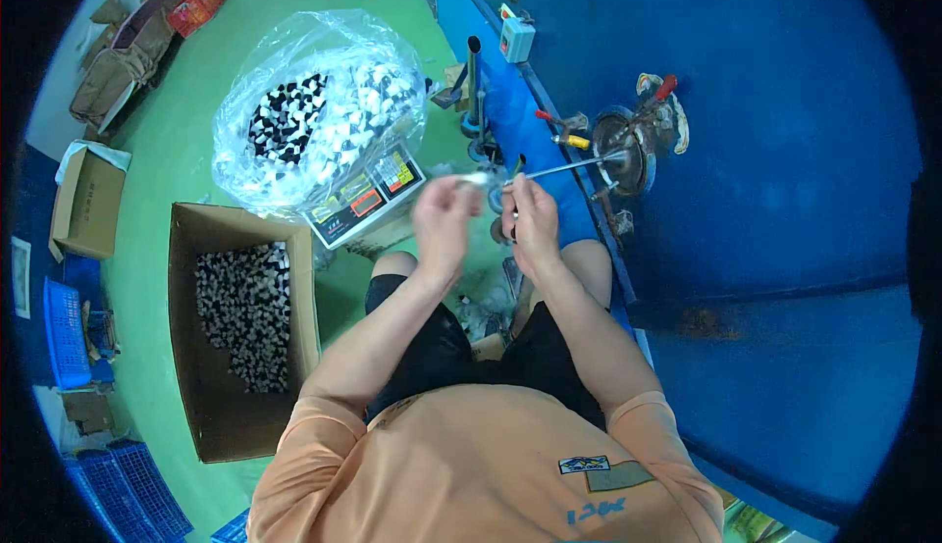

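Observation:
My left hand (pixel 442 229), blurred by motion, pinches a small white piece (pixel 476 179) at its fingertips. Close beside it, my right hand (pixel 535 224) has its fingers curled together near the end of a thin metal rod (pixel 569 166). What lies inside the right fingers is mostly hidden; a small dark bit shows at them. The rod runs right to a round, worn metal fixture (pixel 624 151) with red and yellow handles. To the left, a clear plastic bag (pixel 235 151) holds many small black and white pieces (pixel 285 119).
Below the bag is a scale (pixel 368 200) with a lit panel. An open cardboard box (pixel 184 347) of similar pieces stands at my left. A blue metal surface (pixel 785 151) fills the right. An upright dark tube (pixel 475 82) and a small switch box (pixel 517 41) stand ahead.

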The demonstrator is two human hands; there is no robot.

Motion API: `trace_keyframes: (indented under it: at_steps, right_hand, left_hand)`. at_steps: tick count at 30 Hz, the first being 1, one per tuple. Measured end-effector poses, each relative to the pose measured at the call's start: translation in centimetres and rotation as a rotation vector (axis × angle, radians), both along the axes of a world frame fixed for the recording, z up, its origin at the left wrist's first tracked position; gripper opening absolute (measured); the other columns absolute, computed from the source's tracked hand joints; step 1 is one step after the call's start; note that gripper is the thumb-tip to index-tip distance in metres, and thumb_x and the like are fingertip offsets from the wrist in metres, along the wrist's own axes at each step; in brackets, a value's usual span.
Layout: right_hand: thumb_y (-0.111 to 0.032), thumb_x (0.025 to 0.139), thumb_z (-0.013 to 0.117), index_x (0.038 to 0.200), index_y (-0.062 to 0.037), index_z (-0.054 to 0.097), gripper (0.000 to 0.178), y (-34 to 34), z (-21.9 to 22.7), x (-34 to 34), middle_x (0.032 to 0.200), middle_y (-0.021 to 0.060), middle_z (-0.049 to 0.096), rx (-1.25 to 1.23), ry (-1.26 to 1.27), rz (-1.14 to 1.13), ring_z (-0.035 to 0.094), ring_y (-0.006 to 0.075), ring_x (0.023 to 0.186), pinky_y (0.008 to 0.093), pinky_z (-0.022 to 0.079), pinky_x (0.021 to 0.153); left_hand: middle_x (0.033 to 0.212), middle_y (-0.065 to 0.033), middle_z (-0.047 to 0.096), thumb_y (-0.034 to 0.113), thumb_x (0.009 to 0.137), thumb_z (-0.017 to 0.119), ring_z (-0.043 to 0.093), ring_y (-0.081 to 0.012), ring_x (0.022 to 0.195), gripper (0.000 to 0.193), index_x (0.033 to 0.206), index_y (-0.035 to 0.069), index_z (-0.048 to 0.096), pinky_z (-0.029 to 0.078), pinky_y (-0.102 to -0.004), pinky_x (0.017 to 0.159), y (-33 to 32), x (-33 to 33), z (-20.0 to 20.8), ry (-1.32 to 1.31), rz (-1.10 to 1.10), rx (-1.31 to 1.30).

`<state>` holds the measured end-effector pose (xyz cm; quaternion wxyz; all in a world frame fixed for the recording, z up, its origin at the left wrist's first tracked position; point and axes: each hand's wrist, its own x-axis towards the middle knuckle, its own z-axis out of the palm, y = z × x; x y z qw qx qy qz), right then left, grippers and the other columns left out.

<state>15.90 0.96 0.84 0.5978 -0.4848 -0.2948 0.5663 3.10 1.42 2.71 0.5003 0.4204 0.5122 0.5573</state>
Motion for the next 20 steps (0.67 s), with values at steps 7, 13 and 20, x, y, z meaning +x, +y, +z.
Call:
trace_keyframes:
  at_steps: [7,13,20]
  right_hand:
    - [-0.042,0.106,0.036,0.109,-0.0048,0.058,0.043,-1.8,0.1,-0.9,0.078,0.0064,0.063,0.018,0.17,0.136,0.043,0.0064,0.05,0.0203,0.033,0.044]
    - [-0.042,0.106,0.034,0.116,-0.0029,0.055,0.045,-1.5,-0.3,-3.1,0.096,0.0118,0.068,0.108,0.034,0.116,0.046,0.0064,0.053,0.0189,0.034,0.045]
    - [-0.037,0.105,0.041,0.119,-0.002,0.053,0.04,-1.5,-1.6,-1.9,0.104,0.0148,0.068,0.159,-0.236,0.067,0.051,0.0092,0.057,0.0209,0.039,0.046]
  left_hand:
    - [0.094,-0.0083,0.065,0.027,0.099,0.053,0.059,-0.0144,0.081,0.025,0.106,0.005,0.062,0.047,-0.0264,0.074,-2.2,-7.2,0.1,-0.212,0.233,-0.036]
    - [0.093,-0.007,0.064,0.01,0.093,0.06,0.058,-0.0119,0.079,0.014,0.104,0.002,0.061,0.048,-0.0241,0.074,-3.1,-2.4,-1.7,0.034,-0.294,-0.17]
    - [0.092,-0.0068,0.064,0.002,0.091,0.061,0.058,-0.0118,0.076,0.012,0.104,0.002,0.06,0.049,-0.0224,0.072,-1.9,-1.5,-3.1,-0.045,-0.256,-0.067]
